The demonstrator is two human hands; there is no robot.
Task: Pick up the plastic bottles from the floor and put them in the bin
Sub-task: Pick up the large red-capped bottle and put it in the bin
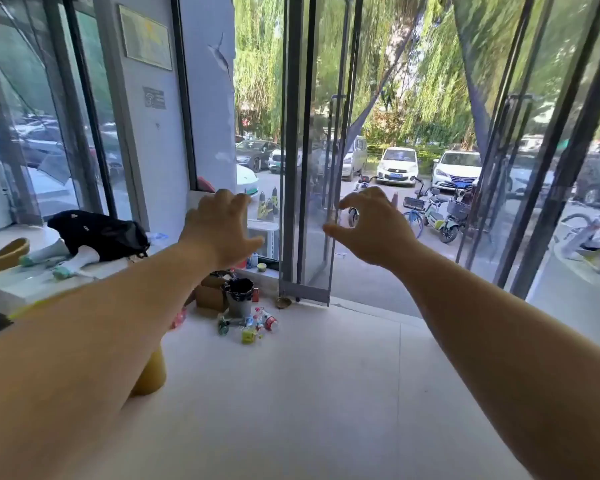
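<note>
Several plastic bottles (257, 323) lie in a small heap on the pale tiled floor, far ahead near the door frame. Just behind them stands a small grey bin (239, 299) lined with a black bag. Both my arms are stretched out forward at chest height, well above and short of the bottles. My left hand (219, 228) is open with fingers spread and holds nothing. My right hand (368, 225) is also empty, its fingers curled apart with thumb and forefinger forming a gap.
A brown cardboard box (210, 294) sits left of the bin. A white counter (32, 271) with a black bag and mannequin feet runs along the left. A folded glass door (305, 202) stands open onto a car park. A yellow cylinder (151, 374) stands under my left forearm.
</note>
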